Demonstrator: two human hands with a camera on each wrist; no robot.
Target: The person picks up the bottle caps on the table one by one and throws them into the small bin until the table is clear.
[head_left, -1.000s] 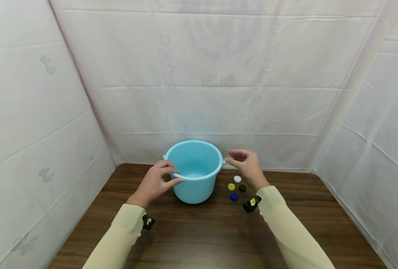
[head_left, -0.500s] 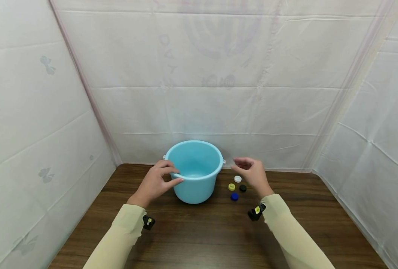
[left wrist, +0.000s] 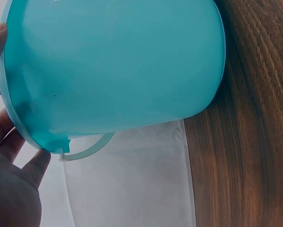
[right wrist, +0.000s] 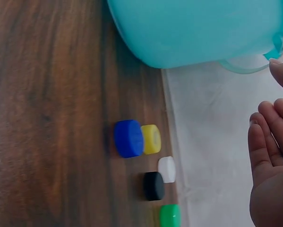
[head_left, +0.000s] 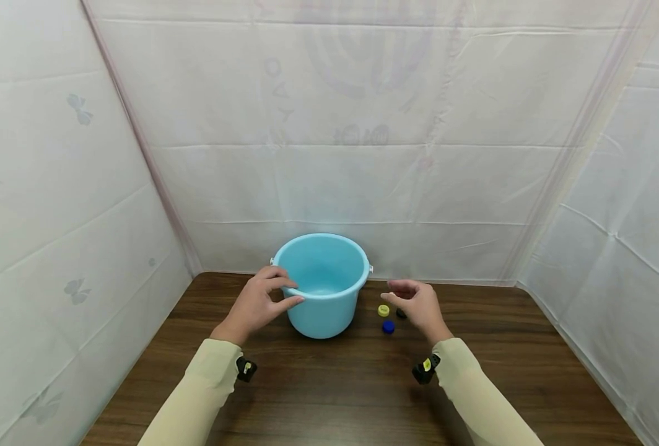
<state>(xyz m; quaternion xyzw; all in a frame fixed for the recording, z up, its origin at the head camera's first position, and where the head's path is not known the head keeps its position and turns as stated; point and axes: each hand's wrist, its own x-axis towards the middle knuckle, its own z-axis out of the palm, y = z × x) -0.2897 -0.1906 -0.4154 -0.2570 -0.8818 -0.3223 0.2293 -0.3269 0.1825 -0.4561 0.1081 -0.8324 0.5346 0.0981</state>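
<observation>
A light blue bucket (head_left: 324,316) stands upright at the back of the wooden table. My left hand (head_left: 257,303) grips its near left rim, thumb outside and fingers over the edge; the left wrist view shows the bucket's wall (left wrist: 122,66) beside that hand. To the bucket's right, my right hand (head_left: 418,306) hovers with relaxed fingers above small plastic bottle caps. Blue (right wrist: 129,138), yellow (right wrist: 151,139), white (right wrist: 167,169), black (right wrist: 153,186) and green (right wrist: 170,216) caps lie on the table in the right wrist view. From the head, the hand hides the green cap and most of the white.
White sheeting (head_left: 329,155) hangs close behind the bucket and along both sides. The brown wooden tabletop (head_left: 318,390) spreads in front. A white handle fitting (head_left: 371,269) sticks out at the bucket's right rim.
My right hand has drawn away from the bucket's right rim, moving right and then down over the caps. The left hand and bucket have stayed in place.
</observation>
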